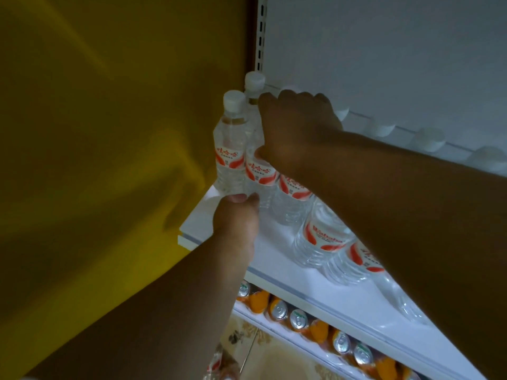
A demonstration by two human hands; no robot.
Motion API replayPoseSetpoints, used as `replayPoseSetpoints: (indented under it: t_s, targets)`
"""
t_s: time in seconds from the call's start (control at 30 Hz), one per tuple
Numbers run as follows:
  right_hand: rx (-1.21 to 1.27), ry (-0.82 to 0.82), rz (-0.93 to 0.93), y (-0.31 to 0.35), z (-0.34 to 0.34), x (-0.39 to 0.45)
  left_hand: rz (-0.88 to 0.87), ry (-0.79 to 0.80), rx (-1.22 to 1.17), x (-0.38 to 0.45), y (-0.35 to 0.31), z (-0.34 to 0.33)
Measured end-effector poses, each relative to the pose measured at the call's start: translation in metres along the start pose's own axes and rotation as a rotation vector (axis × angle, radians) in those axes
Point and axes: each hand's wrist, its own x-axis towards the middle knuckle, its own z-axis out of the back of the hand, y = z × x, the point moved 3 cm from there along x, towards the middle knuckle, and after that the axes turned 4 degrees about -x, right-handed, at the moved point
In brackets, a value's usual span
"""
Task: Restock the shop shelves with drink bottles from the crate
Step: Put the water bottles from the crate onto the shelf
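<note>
White shelf [277,256] beside a yellow wall [96,133] carries our water bottles [321,237]; our right hand [299,127] grips the second bottle [258,171], our left hand [236,223] pinches its base.

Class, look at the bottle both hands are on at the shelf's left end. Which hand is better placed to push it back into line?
The left hand. Its fingers press the bottle low at the front, towards the shelf back. The right hand grips it from above, steadying.
</note>
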Motion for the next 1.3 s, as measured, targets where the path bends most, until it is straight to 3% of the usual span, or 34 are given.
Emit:
replayPoseSetpoints:
  t_s: [0.4, 0.5, 0.57, 0.7, 0.83, 1.03, 1.3]
  targets:
    - [-0.035, 0.032, -0.041, 0.003, 0.000, 0.002, 0.054, 0.137, -0.098, -0.004, 0.003, 0.008]
    - [-0.050, 0.029, -0.078, 0.007, -0.001, -0.007, -0.083, 0.097, 0.044, -0.016, -0.003, 0.012]
    - [-0.057, -0.058, -0.081, 0.013, 0.003, -0.018, -0.191, 0.059, 0.113, -0.029, -0.011, 0.016]
    - [0.012, -0.221, -0.058, 0.024, 0.016, -0.055, -0.367, -0.016, 0.026, -0.073, -0.018, 0.034]
    - [0.202, -0.280, -0.023, 0.029, 0.024, -0.117, -0.507, -0.011, 0.054, -0.140, 0.000, 0.055]
    - [0.530, -0.353, -0.104, 0.025, 0.025, -0.241, -0.501, 0.077, -0.004, -0.223, 0.053, 0.075]
    - [0.735, -0.386, -0.209, 0.002, 0.010, -0.448, -0.597, 0.134, 0.300, -0.359, 0.133, 0.091]
